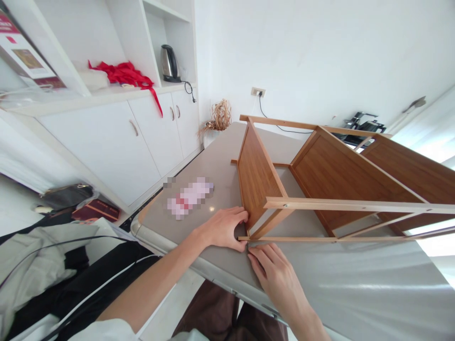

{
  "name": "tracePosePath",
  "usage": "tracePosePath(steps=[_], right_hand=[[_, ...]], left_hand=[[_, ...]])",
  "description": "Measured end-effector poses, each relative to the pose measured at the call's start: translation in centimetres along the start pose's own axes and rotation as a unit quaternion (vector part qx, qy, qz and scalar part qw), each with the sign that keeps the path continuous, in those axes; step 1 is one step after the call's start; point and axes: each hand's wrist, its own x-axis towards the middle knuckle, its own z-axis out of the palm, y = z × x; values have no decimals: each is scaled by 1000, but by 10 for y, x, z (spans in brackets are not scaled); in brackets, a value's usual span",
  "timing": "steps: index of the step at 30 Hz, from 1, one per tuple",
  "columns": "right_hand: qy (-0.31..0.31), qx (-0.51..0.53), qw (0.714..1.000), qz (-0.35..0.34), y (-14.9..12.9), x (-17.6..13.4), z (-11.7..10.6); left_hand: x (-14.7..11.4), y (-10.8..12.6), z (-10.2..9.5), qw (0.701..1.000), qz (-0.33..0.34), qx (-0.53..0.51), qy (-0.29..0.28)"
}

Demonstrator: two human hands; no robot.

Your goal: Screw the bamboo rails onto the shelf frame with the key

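Observation:
A wooden shelf rack (266, 170) lies on its side across a grey table (220, 156), its brown panels standing upright between lighter rails. My left hand (227, 229) grips the rack's near left corner, fingers against the end panel and thumb by the tip of the lower rail (291, 239). Just right of it, my right hand (272, 265) has its fingers bent and pressed together beside that same rail tip. A tiny thin dark piece shows at its fingertips, too small to name.
A blurred pink-and-white item (190, 196) lies on the table at left. Behind stand white cabinets (106, 137) with a kettle (169, 64) and red ribbon (124, 73). Dried plants (220, 116) are at the table's far corner. Clothes (46, 265) are piled at lower left.

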Motion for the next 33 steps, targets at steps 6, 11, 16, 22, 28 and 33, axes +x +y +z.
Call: tracePosePath(steps=[6, 11, 16, 22, 28, 33], right_hand=[[39, -42, 998, 35, -5, -1, -1], [48, -82, 995, 27, -8, -2, 0], [30, -88, 995, 32, -8, -3, -3], [-8, -8, 999, 31, -10, -11, -18], [7, 85, 992, 89, -9, -14, -18], [-2, 102, 990, 94, -10, -10, -11]], left_hand=[[0, 1, 0, 1000, -6, 4, 2], [1, 2, -1, 1000, -9, 7, 0], [1, 2, -1, 1000, -11, 0, -7], [0, 1, 0, 1000, -13, 2, -9], [0, 2, 0, 1000, -14, 7, -8], [0, 2, -1, 1000, -10, 8, -4]])
